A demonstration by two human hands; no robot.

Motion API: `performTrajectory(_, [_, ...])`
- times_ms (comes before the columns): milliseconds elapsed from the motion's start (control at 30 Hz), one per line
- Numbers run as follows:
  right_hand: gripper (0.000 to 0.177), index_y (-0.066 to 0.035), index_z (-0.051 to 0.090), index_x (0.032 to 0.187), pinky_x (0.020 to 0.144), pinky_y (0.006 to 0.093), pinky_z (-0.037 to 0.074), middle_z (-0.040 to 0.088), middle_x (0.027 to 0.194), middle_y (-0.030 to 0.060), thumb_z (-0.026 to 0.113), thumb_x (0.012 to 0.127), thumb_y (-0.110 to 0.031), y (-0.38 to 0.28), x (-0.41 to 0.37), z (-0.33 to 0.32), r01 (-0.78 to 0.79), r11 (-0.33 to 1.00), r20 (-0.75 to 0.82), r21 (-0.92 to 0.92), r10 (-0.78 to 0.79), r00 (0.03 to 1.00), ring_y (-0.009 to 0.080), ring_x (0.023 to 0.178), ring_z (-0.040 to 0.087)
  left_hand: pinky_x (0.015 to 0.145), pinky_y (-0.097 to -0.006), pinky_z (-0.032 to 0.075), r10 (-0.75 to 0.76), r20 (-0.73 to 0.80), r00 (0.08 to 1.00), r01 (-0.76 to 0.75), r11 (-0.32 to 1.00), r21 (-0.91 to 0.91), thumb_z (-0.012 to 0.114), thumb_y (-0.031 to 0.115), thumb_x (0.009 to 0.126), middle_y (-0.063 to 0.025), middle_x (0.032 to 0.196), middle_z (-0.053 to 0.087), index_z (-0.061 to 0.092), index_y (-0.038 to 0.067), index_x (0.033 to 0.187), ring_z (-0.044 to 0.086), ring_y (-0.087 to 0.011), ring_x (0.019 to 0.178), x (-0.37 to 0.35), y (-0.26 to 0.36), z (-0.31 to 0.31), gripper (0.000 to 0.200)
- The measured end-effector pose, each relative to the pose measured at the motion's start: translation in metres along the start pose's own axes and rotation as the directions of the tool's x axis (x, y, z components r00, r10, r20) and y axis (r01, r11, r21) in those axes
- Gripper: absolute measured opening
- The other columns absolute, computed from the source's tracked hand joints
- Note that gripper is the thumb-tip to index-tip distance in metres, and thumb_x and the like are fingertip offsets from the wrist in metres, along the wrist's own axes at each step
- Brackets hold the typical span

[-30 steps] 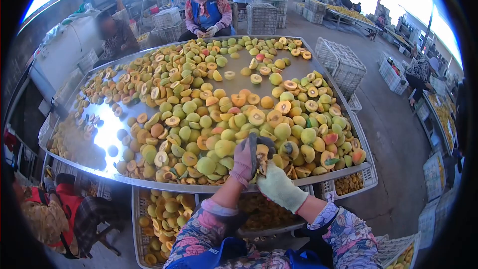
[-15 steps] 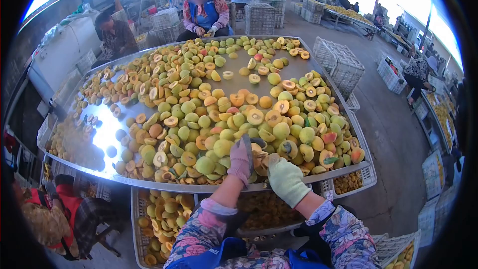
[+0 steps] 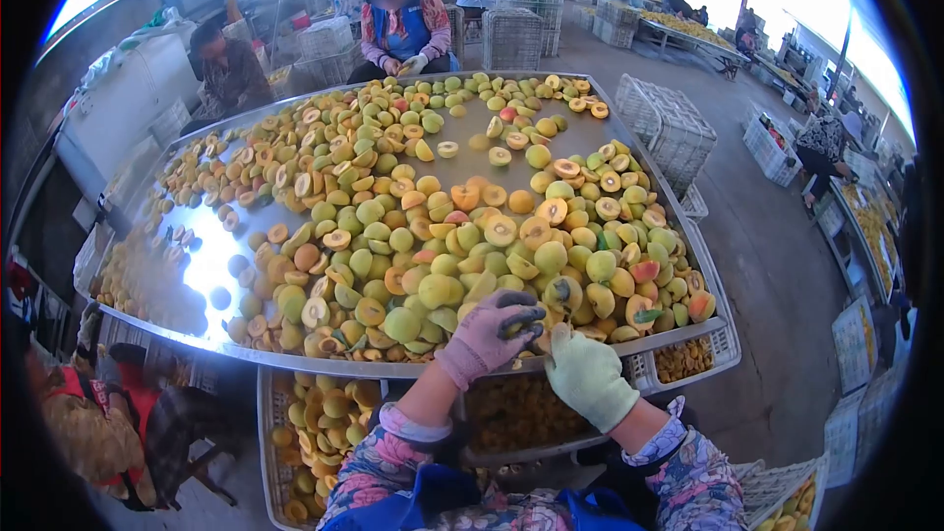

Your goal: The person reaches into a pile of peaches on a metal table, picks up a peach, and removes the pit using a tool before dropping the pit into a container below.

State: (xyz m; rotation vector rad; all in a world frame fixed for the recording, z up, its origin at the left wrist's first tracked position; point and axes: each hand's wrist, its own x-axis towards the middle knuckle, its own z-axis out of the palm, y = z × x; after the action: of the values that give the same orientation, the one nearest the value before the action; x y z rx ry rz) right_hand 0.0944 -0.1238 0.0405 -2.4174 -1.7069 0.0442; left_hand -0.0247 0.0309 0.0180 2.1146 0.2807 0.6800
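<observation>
Halved yellow-green and orange stone fruit (image 3: 442, 265), like apricots or peaches, lie heaped on a metal-topped table (image 3: 393, 371). Many cut faces point up, some with brown centres. My left hand (image 3: 484, 339), in a pink glove with dark fingertips, is curled around a piece of fruit at the table's near edge. Its fingers hide most of that piece. Close beside it, my right hand (image 3: 592, 379), in a pale green glove, has thumb and fingers pinched together. What lies in that pinch is hidden.
Below the near edge stand a crate of fruit halves (image 3: 329, 433) and a crate of darker pieces (image 3: 526, 413). A co-worker (image 3: 398, 25) sits across the table; others sit at the left. Stacked white crates (image 3: 669, 128) stand beyond the right edge.
My left hand has moved slightly down and right, its fingers turning from the heap to curl beside my right hand. My right hand has shifted a little right and down.
</observation>
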Motion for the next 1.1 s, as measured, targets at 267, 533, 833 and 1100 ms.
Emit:
performTrajectory(267, [0.025, -0.001, 0.057, 0.109, 0.047, 0.0392, 0.053, 0.067, 0.077, 0.0114, 0.049, 0.094, -0.019, 0.014, -0.056, -0.009, 0.130, 0.974, 0.145, -0.185, -0.104, 0.984, 0.0275, 0.061, 0.069, 0.085, -0.0436, 0.051, -0.310, 0.369, 0.876, -0.094, 0.642, 0.761, 0.058, 0.031, 0.088, -0.0105, 0.106, 0.064, 0.069, 0.010, 0.097, 0.060, -0.0298, 0.100, -0.019, 0.066, 0.043, 0.025])
performTrajectory(533, [0.025, -0.006, 0.059, 0.105, 0.074, 0.0503, 0.053, 0.069, 0.093, 0.0182, 0.053, 0.090, -0.025, 0.028, -0.077, -0.029, 0.005, 0.983, 0.397, 0.185, -0.079, 0.915, 0.0401, 0.088, 0.067, 0.088, -0.0440, 0.048, -0.084, 0.453, 0.888, -0.288, 0.664, 0.689, 0.060, 0.028, 0.086, -0.0093, 0.108, 0.061, 0.065, 0.009, 0.101, 0.058, -0.0289, 0.101, -0.049, 0.065, 0.060, 0.025])
performTrajectory(833, [0.021, -0.006, 0.059, 0.101, 0.066, 0.0461, 0.055, 0.069, 0.086, 0.0139, 0.059, 0.087, -0.021, 0.027, -0.096, 0.003, 0.166, 0.986, 0.227, -0.032, -0.155, 0.962, 0.0342, 0.076, 0.070, 0.084, -0.0439, 0.051, -0.344, 0.424, 0.838, -0.226, 0.490, 0.842, 0.056, 0.023, 0.087, -0.0149, 0.110, 0.060, 0.063, 0.005, 0.108, 0.059, -0.0301, 0.101, -0.064, 0.086, 0.078, 0.029])
performTrajectory(1100, [0.022, -0.003, 0.057, 0.096, 0.067, 0.0497, 0.053, 0.067, 0.075, 0.0197, 0.060, 0.086, -0.023, 0.048, -0.102, 0.001, -0.022, 0.977, 0.171, 0.214, -0.015, 0.985, 0.0396, 0.074, 0.067, 0.082, -0.0414, 0.053, -0.310, -0.494, 0.812, 0.541, 0.718, 0.439, 0.062, 0.022, 0.092, -0.0178, 0.106, 0.067, 0.067, 0.007, 0.113, 0.065, -0.0363, 0.096, -0.128, 0.055, -0.048, 0.026])
